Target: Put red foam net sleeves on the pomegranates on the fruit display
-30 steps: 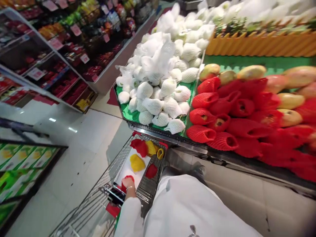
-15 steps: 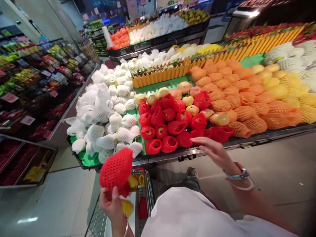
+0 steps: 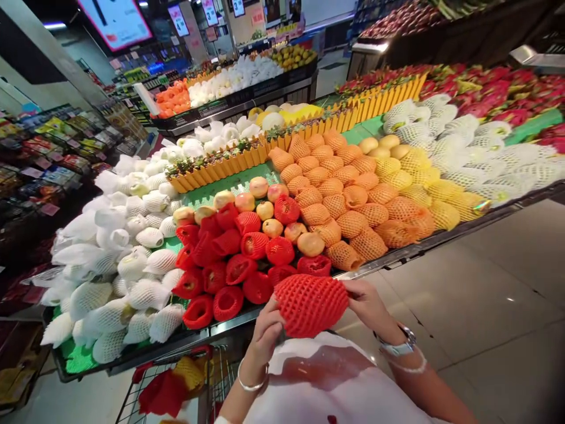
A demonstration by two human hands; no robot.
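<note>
Both my hands hold one red foam net sleeve (image 3: pixel 310 304) in front of my chest. My left hand (image 3: pixel 266 333) grips its left end, fingers curled round it. My right hand (image 3: pixel 369 305) pinches its right end. Just beyond lies a fruit display stand (image 3: pixel 132 357) with fruit in red net sleeves (image 3: pixel 229 265) nearest my hands, several bare apples (image 3: pixel 265 210) behind them, white-netted fruit (image 3: pixel 132 259) to the left and orange-netted fruit (image 3: pixel 353 206) to the right.
A shopping cart (image 3: pixel 212 383) stands below left of my hands, with loose red (image 3: pixel 163 393) and yellow net sleeves (image 3: pixel 189 372) in it. A low yellow fence (image 3: pixel 247 158) divides the stand. Shelves (image 3: pixel 48 165) line the aisle at left. Tiled floor (image 3: pixel 494 306) lies open at right.
My left hand brought the red net sleeve up from the cart and across to the middle. My right hand drew back from the stand and took its other end. The view swung right.
</note>
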